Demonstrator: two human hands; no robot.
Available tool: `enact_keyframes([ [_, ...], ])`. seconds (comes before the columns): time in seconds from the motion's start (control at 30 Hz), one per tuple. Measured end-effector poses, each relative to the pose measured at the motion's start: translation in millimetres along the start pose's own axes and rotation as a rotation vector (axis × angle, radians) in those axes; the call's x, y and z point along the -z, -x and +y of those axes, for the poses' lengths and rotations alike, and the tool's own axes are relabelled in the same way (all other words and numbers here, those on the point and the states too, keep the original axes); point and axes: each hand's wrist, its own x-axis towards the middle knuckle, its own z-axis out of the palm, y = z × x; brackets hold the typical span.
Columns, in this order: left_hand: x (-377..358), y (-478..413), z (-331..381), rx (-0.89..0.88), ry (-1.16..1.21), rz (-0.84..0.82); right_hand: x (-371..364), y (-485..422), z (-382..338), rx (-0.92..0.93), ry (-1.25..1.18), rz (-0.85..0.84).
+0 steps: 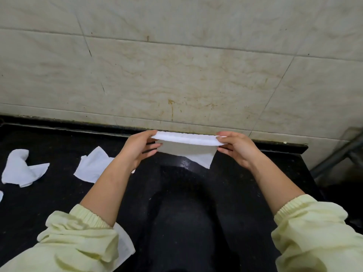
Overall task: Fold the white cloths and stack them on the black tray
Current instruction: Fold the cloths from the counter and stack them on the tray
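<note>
I hold a white cloth [186, 146] stretched between both hands above the black counter [59, 193], near the wall. My left hand [137, 148] pinches its left end and my right hand [237, 148] pinches its right end. The cloth is folded over along its top edge and a corner hangs down toward the counter. Two crumpled white cloths lie to the left: one [92, 165] beside my left forearm, another [21, 167] farther left. A white cloth [123, 244] shows under my left sleeve. I cannot make out a black tray against the dark counter.
A stained beige tiled wall [176, 65] rises directly behind the counter. The counter's right end [306, 154] drops off, with a metal frame [337, 152] beyond it. A sliver of white cloth [1, 195] touches the left frame edge.
</note>
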Motion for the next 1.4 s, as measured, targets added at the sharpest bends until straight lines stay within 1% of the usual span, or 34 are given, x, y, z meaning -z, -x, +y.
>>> enact_keyframes([
  [0.1, 8, 8, -5, 0.019, 0.008, -0.015, 4, 6, 1, 0.013, -0.009, -0.041],
  [0.2, 17, 20, -17, 0.046, 0.002, -0.044, 13, 14, 10, -0.040, 0.002, -0.097],
  [0.3, 27, 31, -40, 0.101, -0.040, -0.057, 23, 23, 25, -0.154, 0.086, -0.146],
  [0.4, 35, 41, -67, 0.192, -0.084, -0.063, 30, 32, 48, -0.281, 0.222, -0.139],
  [0.47, 40, 47, -84, 0.252, -0.141, -0.106, 34, 38, 64, -0.371, 0.280, -0.147],
  [0.57, 46, 58, -108, 0.332, -0.239, -0.198, 40, 47, 84, -0.506, 0.321, -0.190],
  [0.67, 48, 65, -125, 0.422, -0.296, -0.252, 46, 53, 102, -0.614, 0.336, -0.228],
  [0.73, 49, 67, -133, 0.480, -0.324, -0.277, 51, 55, 113, -0.663, 0.336, -0.251],
  [0.8, 49, 67, -140, 0.528, -0.324, -0.263, 54, 57, 121, -0.698, 0.320, -0.275],
  [0.9, 49, 65, -148, 0.562, -0.305, -0.219, 55, 59, 129, -0.676, 0.320, -0.300],
  [1.07, 50, 56, -152, 0.562, -0.239, -0.150, 57, 55, 135, -0.618, 0.412, -0.331],
  [1.17, 49, 53, -149, 0.554, -0.183, -0.174, 55, 52, 138, -0.562, 0.431, -0.294],
  [1.27, 52, 48, -146, 0.546, -0.137, -0.249, 52, 50, 139, -0.505, 0.418, -0.250],
  [1.33, 53, 43, -145, 0.520, -0.152, -0.280, 49, 47, 139, -0.476, 0.427, -0.222],
  [1.4, 51, 38, -147, 0.449, -0.232, -0.255, 47, 44, 140, -0.443, 0.450, -0.190],
])
